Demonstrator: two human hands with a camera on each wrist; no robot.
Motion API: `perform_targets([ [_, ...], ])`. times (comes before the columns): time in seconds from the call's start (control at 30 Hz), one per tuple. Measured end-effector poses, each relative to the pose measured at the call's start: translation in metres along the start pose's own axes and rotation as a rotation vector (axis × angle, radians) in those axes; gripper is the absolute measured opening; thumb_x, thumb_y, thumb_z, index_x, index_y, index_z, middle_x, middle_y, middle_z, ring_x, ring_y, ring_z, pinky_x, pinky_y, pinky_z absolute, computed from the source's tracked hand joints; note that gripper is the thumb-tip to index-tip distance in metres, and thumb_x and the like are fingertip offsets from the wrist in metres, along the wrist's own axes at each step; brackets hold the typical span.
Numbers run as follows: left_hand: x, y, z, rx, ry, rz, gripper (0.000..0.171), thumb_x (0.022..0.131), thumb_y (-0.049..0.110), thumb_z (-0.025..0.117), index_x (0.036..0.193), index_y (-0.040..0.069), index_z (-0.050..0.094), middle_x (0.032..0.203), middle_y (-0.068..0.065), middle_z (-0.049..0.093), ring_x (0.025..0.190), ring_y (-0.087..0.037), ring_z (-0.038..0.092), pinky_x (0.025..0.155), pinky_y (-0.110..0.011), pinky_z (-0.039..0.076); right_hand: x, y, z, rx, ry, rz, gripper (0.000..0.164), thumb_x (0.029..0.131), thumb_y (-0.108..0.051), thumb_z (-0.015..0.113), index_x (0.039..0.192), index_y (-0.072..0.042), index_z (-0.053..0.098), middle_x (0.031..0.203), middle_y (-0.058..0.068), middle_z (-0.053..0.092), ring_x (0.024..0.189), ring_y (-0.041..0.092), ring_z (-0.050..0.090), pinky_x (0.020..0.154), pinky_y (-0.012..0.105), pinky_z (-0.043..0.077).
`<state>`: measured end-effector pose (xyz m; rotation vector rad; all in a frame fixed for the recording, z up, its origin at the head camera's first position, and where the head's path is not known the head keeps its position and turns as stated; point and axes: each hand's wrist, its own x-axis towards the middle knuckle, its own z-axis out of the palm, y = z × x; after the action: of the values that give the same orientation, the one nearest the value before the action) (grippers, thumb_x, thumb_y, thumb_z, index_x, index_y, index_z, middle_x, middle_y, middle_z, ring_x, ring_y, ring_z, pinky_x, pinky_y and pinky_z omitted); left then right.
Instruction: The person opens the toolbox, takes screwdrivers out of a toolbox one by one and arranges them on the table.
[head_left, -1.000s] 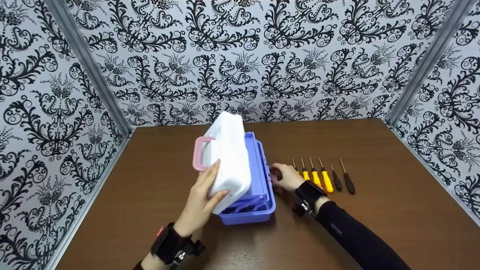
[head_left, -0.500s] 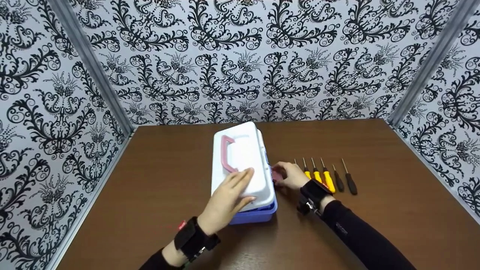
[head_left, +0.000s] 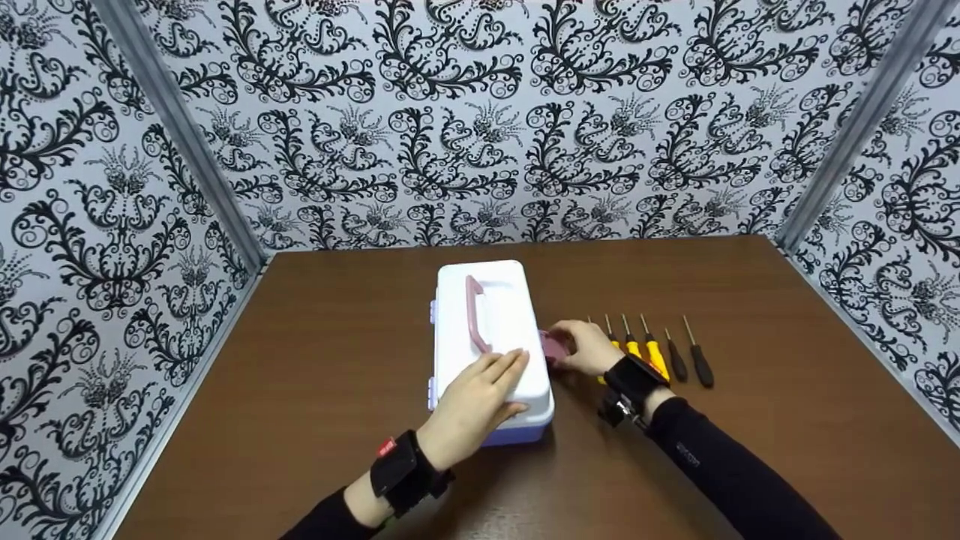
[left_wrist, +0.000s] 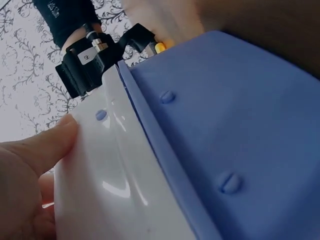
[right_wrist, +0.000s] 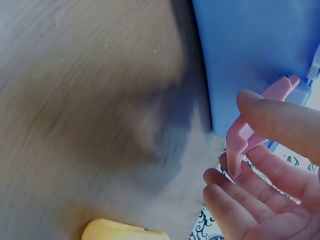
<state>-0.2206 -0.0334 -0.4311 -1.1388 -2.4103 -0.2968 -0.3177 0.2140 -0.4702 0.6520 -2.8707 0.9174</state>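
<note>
A toolbox with a white lid [head_left: 499,311], a pink carry handle [head_left: 474,315] and a blue-purple base [left_wrist: 240,115] stands mid-table, its lid lowered onto the base. My left hand [head_left: 469,409] rests on the lid's near end. Its fingers lie straight on top, and the thumb [left_wrist: 57,140] touches the end face. At the toolbox's right side, my right hand [head_left: 589,349] pinches a pink latch [right_wrist: 242,135] between thumb and fingers. The latch tilts outward from the base wall in the right wrist view.
Right of the toolbox lies a row of screwdrivers: several with yellow handles [head_left: 657,360], partly behind my right hand, and two with black handles, one a black screwdriver [head_left: 702,366] at the row's end. Patterned walls [head_left: 480,127] enclose the brown table [head_left: 322,337].
The lid has swung from partly raised down onto the base, my left hand moving right with it. My right hand has stayed at the latch.
</note>
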Motion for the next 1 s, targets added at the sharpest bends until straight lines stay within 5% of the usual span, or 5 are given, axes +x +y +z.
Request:
perform_targets([
  [0.43,0.002,0.001,0.003,0.036,0.012,0.003,0.063,0.089,0.039,0.068,0.139,0.003,0.055,0.140,-0.014,0.059,0.124,-0.025,0.057,0.109,-0.032,0.046,-0.002,-0.006,-0.020,0.041,0.039,-0.018,0.048,0.072,-0.003,0.082,0.116,0.009,0.066,0.112,0.025,0.069,0.103,0.039,0.063,0.091,0.052,0.052],
  [0.67,-0.005,-0.003,-0.001,0.062,0.048,0.014,0.071,0.090,0.043,0.070,0.145,0.004,0.047,0.156,-0.016,0.040,0.142,-0.029,0.040,0.118,-0.038,0.036,-0.003,-0.023,-0.027,0.370,0.049,0.019,0.056,0.081,0.006,0.072,0.133,0.011,0.051,0.132,0.034,0.056,0.116,0.048,0.061,0.097,0.047,0.054],
  [0.87,-0.014,-0.020,-0.011,0.010,0.126,-0.137,0.114,0.075,0.058,0.078,0.152,-0.006,0.025,0.160,-0.026,0.025,0.149,-0.035,0.026,0.122,-0.047,0.027,-0.005,-0.032,-0.022,0.450,0.083,0.050,0.048,0.095,-0.004,0.063,0.136,0.015,0.048,0.134,0.035,0.054,0.122,0.046,0.057,0.101,0.043,0.051],
  [1.0,-0.021,-0.031,-0.011,-0.049,0.100,-0.237,0.123,0.072,0.064,0.077,0.152,-0.012,0.020,0.160,-0.029,0.020,0.150,-0.037,0.022,0.123,-0.047,0.024,-0.005,-0.035,-0.015,0.558,0.089,0.087,0.040,0.101,-0.007,0.054,0.135,0.014,0.050,0.134,0.034,0.054,0.122,0.043,0.058,0.099,0.037,0.053],
])
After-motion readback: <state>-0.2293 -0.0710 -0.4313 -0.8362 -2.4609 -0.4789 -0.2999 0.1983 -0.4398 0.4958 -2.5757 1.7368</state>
